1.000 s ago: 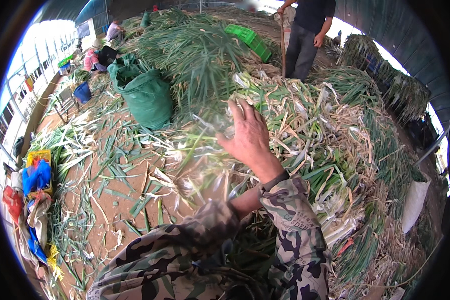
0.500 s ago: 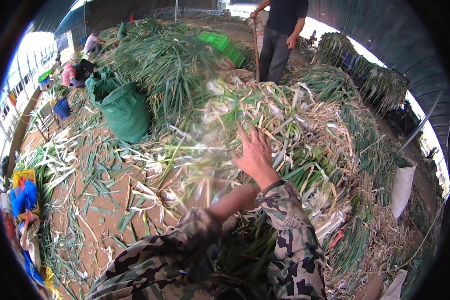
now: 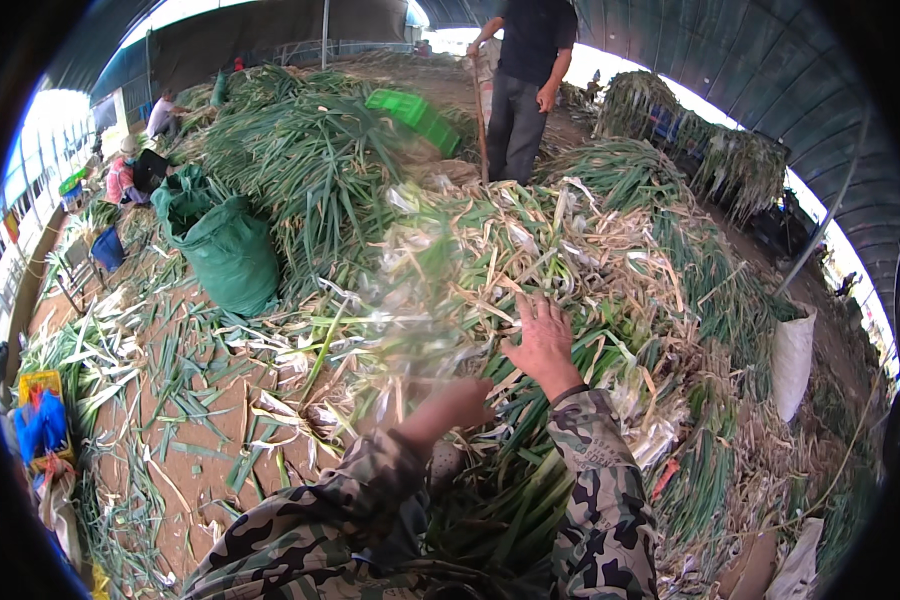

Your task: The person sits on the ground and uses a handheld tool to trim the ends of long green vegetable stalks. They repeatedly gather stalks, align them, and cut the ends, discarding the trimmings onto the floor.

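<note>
My right hand [image 3: 543,340] is at the near side of a heap of green onions [image 3: 570,265], over mixed green and dry leaves. Its fingers are stretched and slightly apart, with nothing seen in them. Just left of it and nearer to me is my left hand [image 3: 460,405], smeared by motion; its fingers cannot be made out. Long green leaves [image 3: 510,490] lie below and between my forearms, both in camouflage sleeves. A hazy patch blurs the stalks beyond my left hand.
A green sack [image 3: 228,255] stands at the left before a larger onion pile [image 3: 305,150]. A green crate [image 3: 415,120] tilts behind. A person [image 3: 530,80] with a stick stands beyond the heap; two more people sit far left. A white sack [image 3: 792,365] is at right.
The view has tilted up, so the scene sits lower in the picture. My right hand has come nearer and to the right over the heap. My left hand stays blurred beside it.
</note>
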A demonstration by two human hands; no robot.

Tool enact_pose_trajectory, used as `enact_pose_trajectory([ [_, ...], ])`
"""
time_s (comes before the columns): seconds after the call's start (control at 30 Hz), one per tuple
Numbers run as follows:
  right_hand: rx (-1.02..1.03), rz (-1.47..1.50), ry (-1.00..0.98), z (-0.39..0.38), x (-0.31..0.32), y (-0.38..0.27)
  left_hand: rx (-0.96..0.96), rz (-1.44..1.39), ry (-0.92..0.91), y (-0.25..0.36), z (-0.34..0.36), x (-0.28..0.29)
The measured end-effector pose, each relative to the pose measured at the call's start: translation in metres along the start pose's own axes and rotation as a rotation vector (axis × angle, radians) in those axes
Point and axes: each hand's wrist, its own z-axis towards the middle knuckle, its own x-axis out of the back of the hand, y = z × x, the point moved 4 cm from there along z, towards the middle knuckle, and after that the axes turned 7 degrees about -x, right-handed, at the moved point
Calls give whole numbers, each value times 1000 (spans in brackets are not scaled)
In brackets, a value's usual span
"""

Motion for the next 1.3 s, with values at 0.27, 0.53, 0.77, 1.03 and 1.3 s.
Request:
enact_pose_trajectory([
  [0.27,125,56,13,1,8,-32,77,52,122,-4,-9,33],
  [0.53,53,99,-60,-2,25,-18,325,141,430,11,-32,101],
  [0.77,-109,11,-76,-11,6,60,397,135,623,-12,-43,130],
  [1.03,-518,-167,-340,-151,-86,257,416,64,294,-32,-27,85],
  [1.3,-118,106,-1035,-272,-163,212,113,113,-29,7,-2,26],
])
